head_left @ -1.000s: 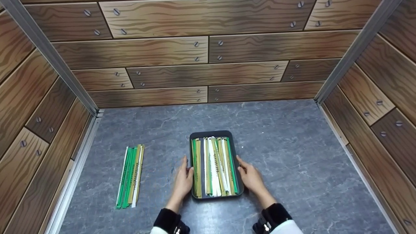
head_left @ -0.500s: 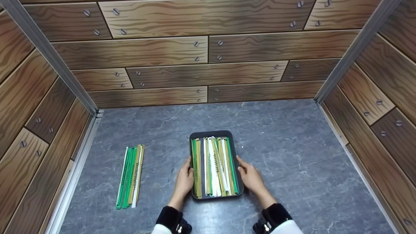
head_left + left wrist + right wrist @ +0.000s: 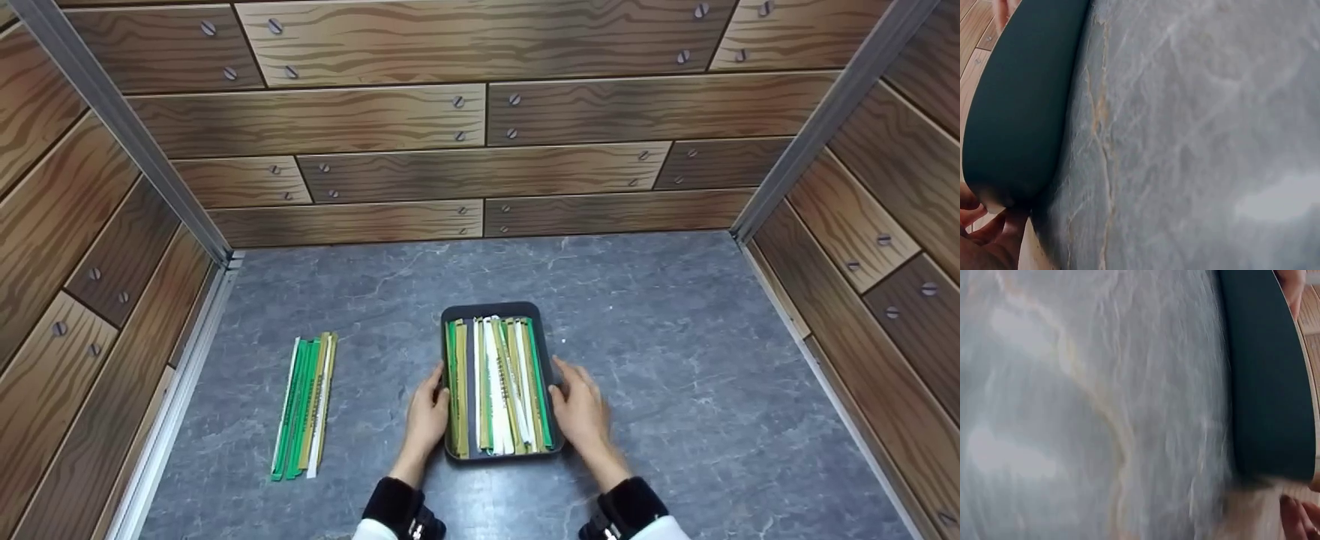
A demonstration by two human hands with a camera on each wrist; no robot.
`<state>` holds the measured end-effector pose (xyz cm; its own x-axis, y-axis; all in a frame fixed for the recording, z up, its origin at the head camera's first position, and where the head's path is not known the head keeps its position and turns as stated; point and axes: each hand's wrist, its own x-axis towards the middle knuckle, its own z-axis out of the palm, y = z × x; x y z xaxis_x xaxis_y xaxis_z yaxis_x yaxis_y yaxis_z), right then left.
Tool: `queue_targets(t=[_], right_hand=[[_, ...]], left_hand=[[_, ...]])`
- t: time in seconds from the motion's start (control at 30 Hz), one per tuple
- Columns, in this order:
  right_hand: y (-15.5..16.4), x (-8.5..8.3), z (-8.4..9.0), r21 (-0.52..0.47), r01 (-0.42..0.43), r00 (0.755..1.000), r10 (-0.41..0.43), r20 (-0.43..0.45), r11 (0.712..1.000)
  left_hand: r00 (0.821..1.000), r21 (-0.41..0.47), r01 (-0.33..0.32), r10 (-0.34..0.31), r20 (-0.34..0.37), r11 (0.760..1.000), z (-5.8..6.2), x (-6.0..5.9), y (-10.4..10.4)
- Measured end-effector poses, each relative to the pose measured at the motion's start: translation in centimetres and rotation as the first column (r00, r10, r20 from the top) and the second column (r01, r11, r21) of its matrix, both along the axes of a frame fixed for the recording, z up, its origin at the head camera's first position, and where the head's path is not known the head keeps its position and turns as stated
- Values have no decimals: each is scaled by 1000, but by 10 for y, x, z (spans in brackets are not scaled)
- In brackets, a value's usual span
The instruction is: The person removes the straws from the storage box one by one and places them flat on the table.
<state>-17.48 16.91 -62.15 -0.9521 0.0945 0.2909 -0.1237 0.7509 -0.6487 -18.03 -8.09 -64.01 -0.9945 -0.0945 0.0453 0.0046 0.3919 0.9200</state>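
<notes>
A dark rectangular tray [image 3: 489,308] lies on the grey marbled surface, holding several long thin stick packets [image 3: 499,390] in green, gold and white. My left hand [image 3: 426,420] is at its left side, thumb at the rim; in the left wrist view the fingers [image 3: 1009,228] pinch the tray's wall near a corner. At the right side is my right hand [image 3: 583,412], fingers fairly straight beside the wall. The right wrist view is blurred, with the fingers [image 3: 1296,517] a little off the tray's lower edge.
Another row of green, gold and white stick packets [image 3: 304,405] lies to the left of the tray. Wood-patterned walls [image 3: 480,172] enclose the back and both sides, with metal strips [image 3: 161,420] along the side edges.
My left hand has closed in on the tray's left side. My right hand's fingers have straightened and shifted slightly off the right wall. The tray and packets stay put; the head view shifts slightly.
</notes>
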Motion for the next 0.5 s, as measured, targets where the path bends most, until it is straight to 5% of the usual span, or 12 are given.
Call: queue_targets(t=[0.13,0.27,0.5], right_hand=[[-12,6,2,134,-44,972,73,-223,990],[-21,9,3,247,-59,931,143,-337,967],[-32,14,4,277,-142,938,219,-268,950]], left_hand=[[1000,-18,-23,23,-3,1000,0,1,1],[999,-24,-38,38,-7,999,-1,1,0],[999,-22,-31,31,-21,999,0,1,1]])
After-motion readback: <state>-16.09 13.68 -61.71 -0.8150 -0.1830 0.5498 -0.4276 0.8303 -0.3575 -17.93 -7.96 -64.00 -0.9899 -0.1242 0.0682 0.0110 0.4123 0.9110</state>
